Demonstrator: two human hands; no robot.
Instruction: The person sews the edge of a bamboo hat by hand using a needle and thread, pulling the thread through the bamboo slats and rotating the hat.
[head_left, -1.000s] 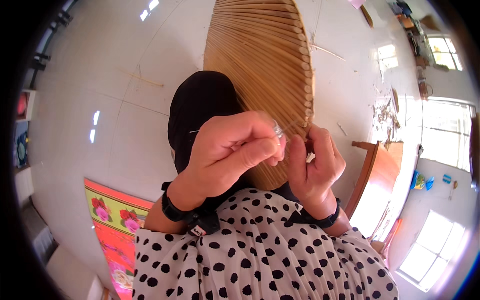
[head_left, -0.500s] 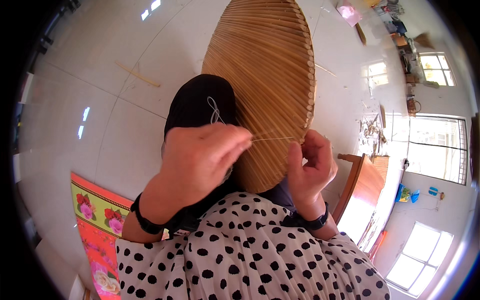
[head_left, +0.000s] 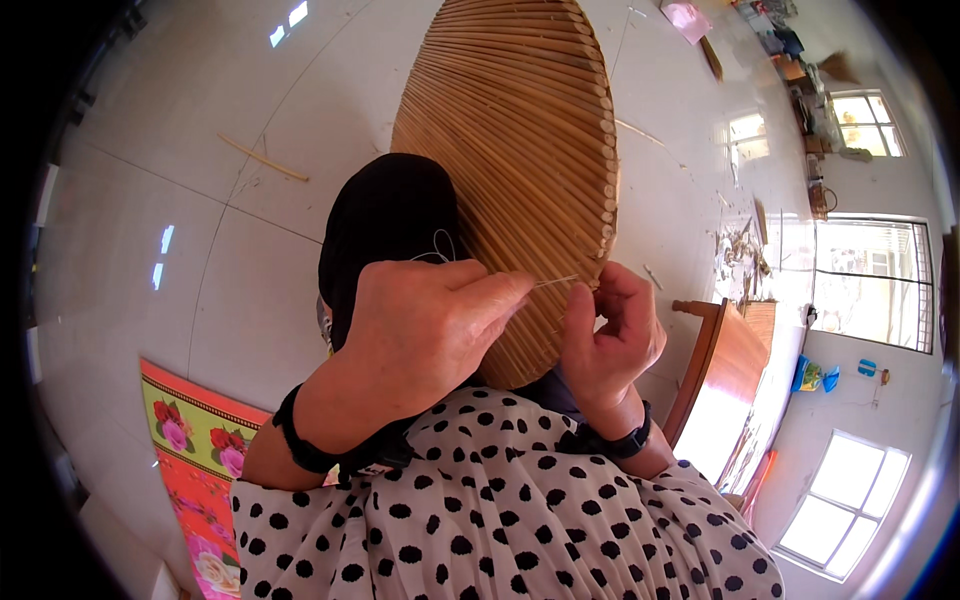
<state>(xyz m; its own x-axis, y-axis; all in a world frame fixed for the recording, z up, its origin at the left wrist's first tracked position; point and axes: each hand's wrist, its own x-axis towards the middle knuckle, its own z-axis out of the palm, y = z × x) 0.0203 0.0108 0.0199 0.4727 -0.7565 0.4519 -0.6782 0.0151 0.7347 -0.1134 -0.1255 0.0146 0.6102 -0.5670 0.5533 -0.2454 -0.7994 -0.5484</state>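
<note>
A tan pleated palm-leaf fan (head_left: 520, 130) leans across my lap, its trimmed rim curving down the right side. My left hand (head_left: 430, 310) is closed in a pinch over the fan's lower part, holding a pale thread (head_left: 556, 281). The thread runs from those fingertips toward the rim, and a loose loop of it shows above the hand against my black-clothed knee (head_left: 390, 215). My right hand (head_left: 618, 330) pinches the fan's lower right rim between thumb and fingers. Whether a needle is in either hand is too small to tell.
Pale tiled floor (head_left: 260, 240) surrounds me, with a thin tan strip (head_left: 262, 158) lying on the left. A red floral mat (head_left: 195, 470) lies at lower left. To the right stands a wooden furniture piece (head_left: 715, 380), with scraps (head_left: 738, 250) scattered beyond it.
My left hand has moved right, closer to the rim, shortening the visible stretch of thread. The thread loop has dropped lower. My right hand keeps its pinch at the rim.
</note>
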